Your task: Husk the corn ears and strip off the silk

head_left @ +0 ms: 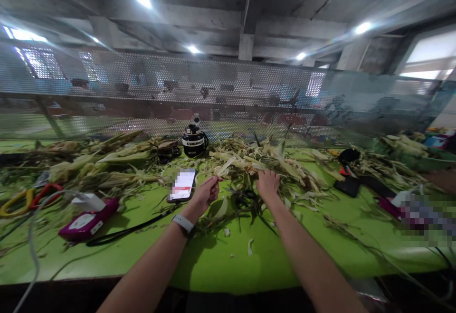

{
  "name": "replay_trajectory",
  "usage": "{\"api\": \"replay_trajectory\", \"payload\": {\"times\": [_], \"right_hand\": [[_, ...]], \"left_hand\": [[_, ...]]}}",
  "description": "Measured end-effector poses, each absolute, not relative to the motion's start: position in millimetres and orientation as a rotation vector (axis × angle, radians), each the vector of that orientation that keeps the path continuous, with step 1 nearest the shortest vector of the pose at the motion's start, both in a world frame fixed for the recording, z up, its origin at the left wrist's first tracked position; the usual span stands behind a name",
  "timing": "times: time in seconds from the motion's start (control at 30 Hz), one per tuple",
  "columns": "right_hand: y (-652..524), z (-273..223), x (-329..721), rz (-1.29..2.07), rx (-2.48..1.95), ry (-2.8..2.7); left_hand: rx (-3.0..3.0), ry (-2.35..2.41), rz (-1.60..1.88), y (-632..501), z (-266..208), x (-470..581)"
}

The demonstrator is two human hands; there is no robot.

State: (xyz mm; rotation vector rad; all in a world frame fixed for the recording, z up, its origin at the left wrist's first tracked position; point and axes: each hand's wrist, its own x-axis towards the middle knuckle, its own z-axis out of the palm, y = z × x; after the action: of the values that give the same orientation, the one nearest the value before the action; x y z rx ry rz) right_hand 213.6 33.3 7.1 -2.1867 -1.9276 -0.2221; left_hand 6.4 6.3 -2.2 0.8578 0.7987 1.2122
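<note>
My left hand [206, 195], with a pale-banded watch [183, 224] on the wrist, is closed in a pinch above the green table [228, 270]. Whatever lies between those fingertips is too small to make out. To its right, my right hand [268, 184] reaches into the near side of a heap of dry corn husks [242, 161], its fingers curled down on the husks and their tips hidden. Dark-handled scissors [245, 201] lie between my hands, partly among husk scraps. A lit phone [183, 185] rests just left of my left hand.
A black jug [194, 141] marked ENERGY stands at the back. More husks [107, 161] cover the left side. A purple power strip [87, 222] with cables and red-handled scissors [45, 195] lie at left. A perforated metal screen [228, 90] rises behind; a dark phone-like object [348, 186] lies right.
</note>
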Motion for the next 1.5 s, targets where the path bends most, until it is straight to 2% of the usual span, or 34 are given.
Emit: {"api": "replay_trajectory", "payload": {"times": [0.27,0.43,0.73,1.17,1.33,1.5], "right_hand": [[39,-5,217,-0.330,-2.158,-1.848],[43,-17,220,-0.283,-2.172,-1.806],[48,3,240,-0.141,-2.056,-1.628],[45,-10,239,-0.258,-2.201,-1.755],[48,-2,234,-0.261,-2.260,-1.798],[60,27,239,-0.149,-2.178,-1.830]], "left_hand": [[0.886,0.784,1.217,7,-4,6],[0.897,0.779,1.212,5,-2,7],[0.882,0.754,1.223,5,2,8],[0.874,0.745,1.198,5,1,8],[0.867,0.734,1.197,8,-1,7],[0.858,0.757,1.198,9,-3,7]]}}
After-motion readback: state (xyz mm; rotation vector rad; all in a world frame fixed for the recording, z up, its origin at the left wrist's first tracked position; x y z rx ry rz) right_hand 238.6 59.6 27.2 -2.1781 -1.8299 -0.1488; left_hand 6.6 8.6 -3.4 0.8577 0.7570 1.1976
